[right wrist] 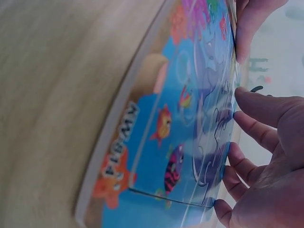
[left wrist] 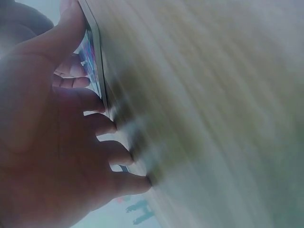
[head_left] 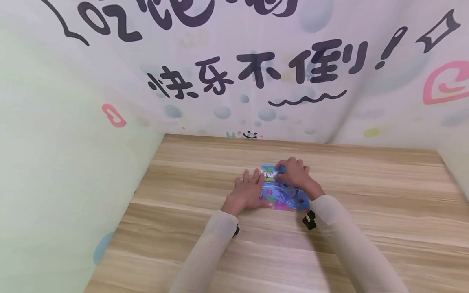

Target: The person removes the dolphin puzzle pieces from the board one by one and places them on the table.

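A jigsaw puzzle board lies flat on the wooden table, printed with a sea scene: a palm tree, small fish and a large purplish animal. My left hand rests along its left side with the fingers spread and the thumb by the lower left corner. In the left wrist view, the fingers of the left hand reach the tabletop. Over the upper right part of the board is my right hand. In the right wrist view, the fingertips of the right hand touch the far part of the puzzle; no lifted piece shows.
The wooden table meets a white cloth wall with black lettering at the back. Another pale cloth wall stands at the left. A small black object sits at the right wrist.
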Demonstrator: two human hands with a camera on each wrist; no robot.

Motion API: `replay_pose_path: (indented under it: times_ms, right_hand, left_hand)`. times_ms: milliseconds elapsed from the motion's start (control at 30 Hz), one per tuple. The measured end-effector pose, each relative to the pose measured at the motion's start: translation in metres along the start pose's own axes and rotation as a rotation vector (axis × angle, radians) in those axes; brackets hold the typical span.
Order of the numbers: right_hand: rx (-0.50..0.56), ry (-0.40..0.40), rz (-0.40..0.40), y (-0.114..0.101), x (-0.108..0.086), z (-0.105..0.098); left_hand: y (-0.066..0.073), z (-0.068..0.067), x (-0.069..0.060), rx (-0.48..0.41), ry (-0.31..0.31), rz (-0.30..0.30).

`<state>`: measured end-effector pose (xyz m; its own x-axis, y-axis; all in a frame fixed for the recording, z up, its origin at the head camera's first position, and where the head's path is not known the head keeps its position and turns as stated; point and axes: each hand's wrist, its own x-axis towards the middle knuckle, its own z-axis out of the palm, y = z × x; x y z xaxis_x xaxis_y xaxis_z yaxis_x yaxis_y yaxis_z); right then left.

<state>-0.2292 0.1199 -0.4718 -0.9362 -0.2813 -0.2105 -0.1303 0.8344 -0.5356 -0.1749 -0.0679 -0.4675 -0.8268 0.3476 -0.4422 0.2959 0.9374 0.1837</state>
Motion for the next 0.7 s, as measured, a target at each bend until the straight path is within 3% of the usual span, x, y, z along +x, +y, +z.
replay_pose_path:
  times_ms: [467,700]
  right_hand:
    - [0.001,0.004,0.004,0.0002,0.0028,0.0022]
    - [0.024,0.066,-0.047,0.0033,0.0032,0.0054]
  left_hand:
    - [-0.0011,-0.0008,-0.0006,-0.036,0.007,-0.010]
    - [-0.0014,-0.0015,-0.0014,-0.037,0.012,-0.011]
